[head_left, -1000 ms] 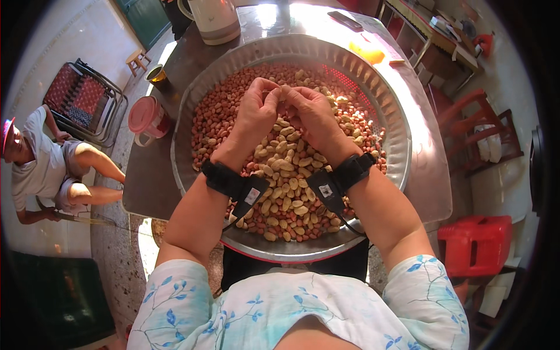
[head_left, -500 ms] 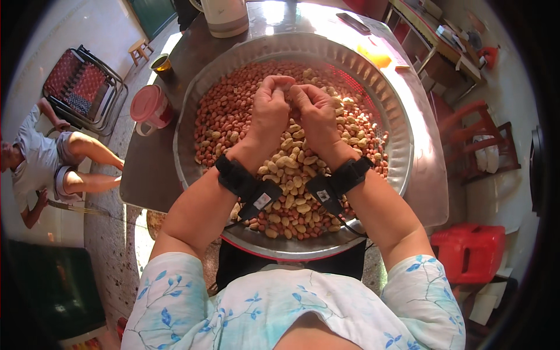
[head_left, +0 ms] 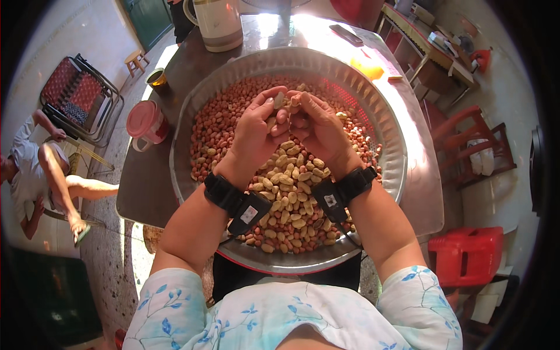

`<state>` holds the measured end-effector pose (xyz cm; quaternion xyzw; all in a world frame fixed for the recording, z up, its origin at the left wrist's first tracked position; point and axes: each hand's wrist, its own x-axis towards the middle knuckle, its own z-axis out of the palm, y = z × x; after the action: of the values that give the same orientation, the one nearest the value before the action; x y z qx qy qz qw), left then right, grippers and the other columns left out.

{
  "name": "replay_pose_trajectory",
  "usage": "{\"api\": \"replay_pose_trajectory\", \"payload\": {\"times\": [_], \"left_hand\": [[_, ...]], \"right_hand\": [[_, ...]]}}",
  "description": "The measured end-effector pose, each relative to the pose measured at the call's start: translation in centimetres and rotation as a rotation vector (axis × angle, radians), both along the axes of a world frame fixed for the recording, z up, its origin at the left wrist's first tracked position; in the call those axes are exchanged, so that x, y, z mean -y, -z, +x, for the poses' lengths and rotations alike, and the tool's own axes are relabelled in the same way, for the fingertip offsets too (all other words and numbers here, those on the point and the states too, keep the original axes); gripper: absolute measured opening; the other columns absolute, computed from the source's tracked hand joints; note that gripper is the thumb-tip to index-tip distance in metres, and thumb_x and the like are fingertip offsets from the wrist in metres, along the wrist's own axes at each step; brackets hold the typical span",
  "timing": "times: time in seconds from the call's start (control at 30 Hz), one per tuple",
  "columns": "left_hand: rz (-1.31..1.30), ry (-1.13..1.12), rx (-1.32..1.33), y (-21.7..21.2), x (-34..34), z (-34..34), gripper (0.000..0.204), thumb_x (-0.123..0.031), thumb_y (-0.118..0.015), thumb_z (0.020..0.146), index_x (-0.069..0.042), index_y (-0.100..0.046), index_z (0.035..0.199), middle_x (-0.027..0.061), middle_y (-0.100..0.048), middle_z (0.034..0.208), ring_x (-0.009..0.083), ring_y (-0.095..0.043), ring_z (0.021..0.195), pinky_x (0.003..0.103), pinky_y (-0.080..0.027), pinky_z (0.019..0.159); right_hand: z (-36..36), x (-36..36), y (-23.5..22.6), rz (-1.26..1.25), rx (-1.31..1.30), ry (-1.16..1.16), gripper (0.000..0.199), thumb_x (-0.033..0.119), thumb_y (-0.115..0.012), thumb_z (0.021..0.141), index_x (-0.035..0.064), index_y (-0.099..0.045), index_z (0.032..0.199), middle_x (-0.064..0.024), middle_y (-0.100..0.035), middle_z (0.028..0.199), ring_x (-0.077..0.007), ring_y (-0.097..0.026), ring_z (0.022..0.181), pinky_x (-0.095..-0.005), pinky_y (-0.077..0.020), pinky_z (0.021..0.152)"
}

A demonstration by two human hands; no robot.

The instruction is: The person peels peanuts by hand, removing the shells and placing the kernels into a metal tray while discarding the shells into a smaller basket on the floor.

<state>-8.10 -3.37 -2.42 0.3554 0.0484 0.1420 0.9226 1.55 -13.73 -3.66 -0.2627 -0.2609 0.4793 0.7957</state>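
A wide metal basin (head_left: 392, 134) holds a spread of reddish shelled peanut kernels (head_left: 217, 122) with a heap of unshelled peanuts (head_left: 289, 175) in its near middle. Above it my two hands are close together. My left hand (head_left: 249, 137) is curled, palm turned up, with a pale peanut shell piece (head_left: 279, 100) between thumb and fingers; another pale piece lies against its fingers. My right hand (head_left: 326, 137) pinches an opened peanut (head_left: 296, 104) with reddish kernel showing. Each wrist wears a black strap with a small box.
The basin stands on a table (head_left: 146, 186). A pink-lidded mug (head_left: 149, 122), a small tin (head_left: 156, 77) and a large jug (head_left: 217, 26) stand along its left and far side. A phone (head_left: 346, 35) lies far right. A seated person (head_left: 44, 166) is at left; red stools (head_left: 465, 255) stand right.
My hands have opened slightly and turned palms up, so the shell piece and the split peanut now show. The person at left has shifted their legs. The whole view has moved a little.
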Motion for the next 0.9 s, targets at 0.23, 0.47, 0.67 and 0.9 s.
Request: {"api": "replay_pose_trajectory", "payload": {"times": [0.23,0.47,0.67,0.9], "left_hand": [[0.217,-0.158,-0.149,1.0,-0.9,0.4,0.018,-0.018,-0.043,0.088,-0.009,-0.044,0.104,0.0,-0.047,0.063,0.0053,-0.035,0.046,0.019,-0.029,0.04],[0.479,-0.325,-0.195,1.0,-1.2,0.6,0.017,-0.015,-0.051,0.085,-0.006,-0.047,0.1,-0.0015,-0.047,0.063,0.0033,-0.036,0.046,0.018,-0.029,0.039],[0.938,-0.318,-0.079,1.1,-0.3,0.6,0.017,-0.005,-0.057,0.08,-0.002,-0.054,0.096,-0.0022,-0.05,0.067,0.0031,-0.05,0.054,0.017,-0.041,0.045],[1.26,-0.281,-0.026,1.6,-1.4,0.8,0.009,-0.002,-0.058,0.077,-0.001,-0.059,0.085,0.0021,-0.054,0.072,0.0095,-0.055,0.06,0.022,-0.046,0.053]], "right_hand": [[1.8,0.1,0.6,-0.656,0.986,0.516,0.022,0.023,-0.061,0.077,0.0016,-0.061,0.078,-0.0052,-0.06,0.064,-0.0122,-0.057,0.06,-0.0242,-0.0442,0.051],[2.7,0.5,0.5,-0.611,0.597,0.503,0.024,0.023,-0.06,0.077,-0.0003,-0.055,0.077,-0.0075,-0.059,0.069,-0.0164,-0.056,0.054,-0.0243,-0.0441,0.049],[0.2,-0.9,1.7,-0.338,-0.158,-0.057,0.028,0.03,-0.033,0.09,0.0052,-0.046,0.093,-0.0068,-0.053,0.081,-0.0152,-0.052,0.071,-0.0231,-0.0451,0.058],[0.6,-1.3,2.3,-0.191,-0.326,0.037,0.037,0.035,-0.031,0.091,0.0014,-0.044,0.096,-0.0095,-0.05,0.093,-0.0196,-0.051,0.086,-0.0345,-0.045,0.077]]}}
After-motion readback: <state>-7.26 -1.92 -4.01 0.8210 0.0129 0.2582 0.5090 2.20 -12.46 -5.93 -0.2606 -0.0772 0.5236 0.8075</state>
